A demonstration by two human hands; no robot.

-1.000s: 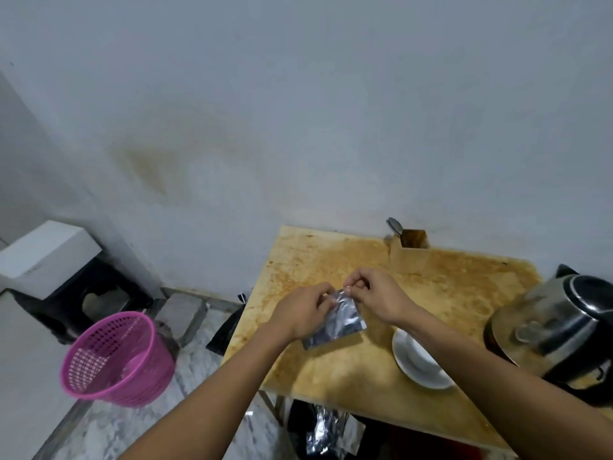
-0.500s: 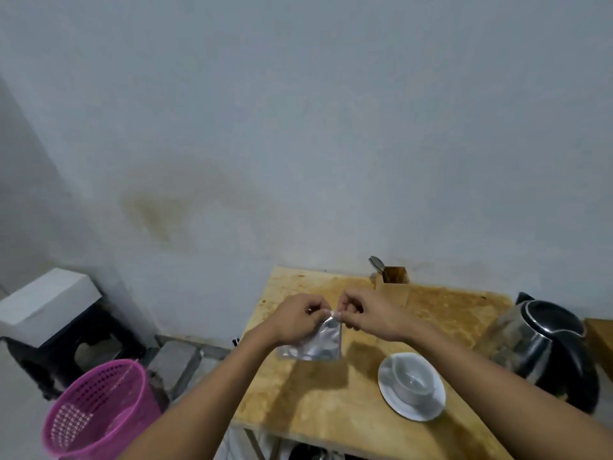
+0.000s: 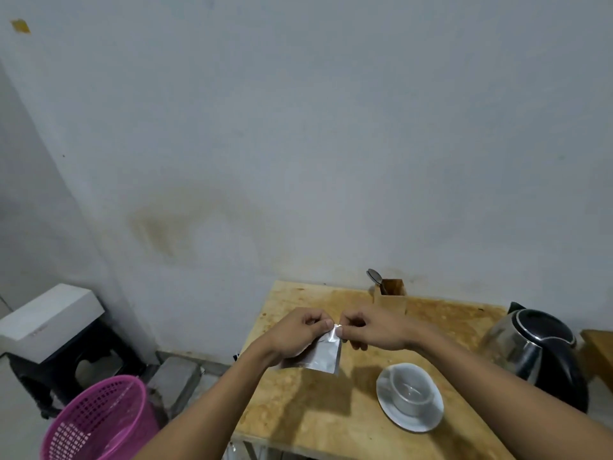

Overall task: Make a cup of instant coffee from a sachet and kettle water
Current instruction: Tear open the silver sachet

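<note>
Table: I see a stained, pale wooden tabletop (image 3: 331,423) against the wall, everything for the job on it.
Kettle: the steel electric kettle with a black lid (image 3: 537,350) stands at the table's right end, nearer my right arm.
Cup: the empty white cup on its white saucer (image 3: 411,395) sits below and right of both hands, apart from them.
Sachet: the small silver foil sachet (image 3: 323,355) hangs in the air over the table, long axis roughly vertical, top edge up between my hands.
Left hand (image 3: 295,333): pinched on the sachet's top edge, knuckles up.
Right hand (image 3: 371,330): pinched on the same edge just beside it; I judge a tear comes next.
</note>
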